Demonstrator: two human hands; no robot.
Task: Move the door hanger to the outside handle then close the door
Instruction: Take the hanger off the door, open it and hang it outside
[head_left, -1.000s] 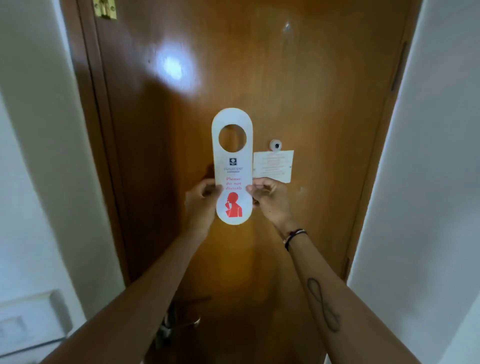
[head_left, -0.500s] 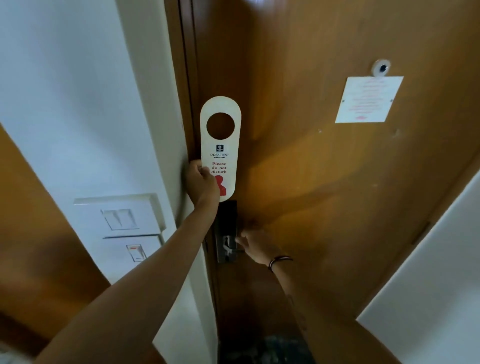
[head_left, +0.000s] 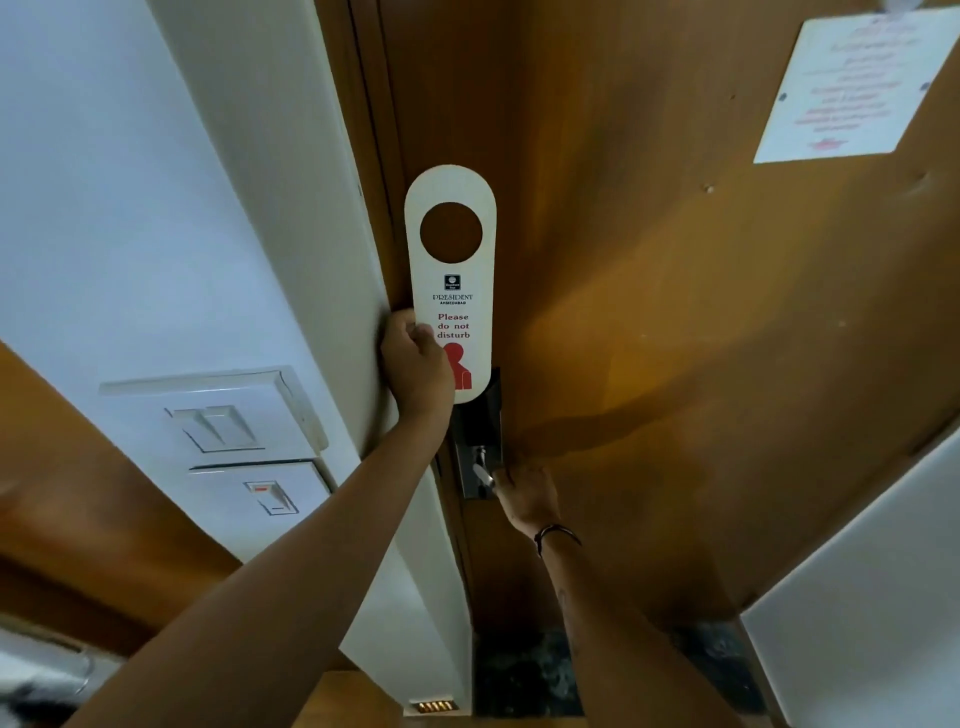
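A white "Please do not disturb" door hanger (head_left: 451, 291) with a round hole is held upright against the left edge of the brown wooden door (head_left: 675, 312). My left hand (head_left: 415, 369) grips its lower left part. Below it, my right hand (head_left: 524, 493) is closed around the metal inside handle (head_left: 482, 470), which sits on a dark lock plate (head_left: 475, 431). The door looks shut against its frame. The outside handle is hidden.
A white wall (head_left: 156, 208) with two switch plates (head_left: 234, 415) stands left of the frame. A white notice (head_left: 857, 83) is stuck on the door at upper right. Another white wall (head_left: 857, 623) closes in at lower right.
A second ago both hands held the hanger in front of the door. My right hand let go and dropped to the handle. My head moved closer to the door's left edge.
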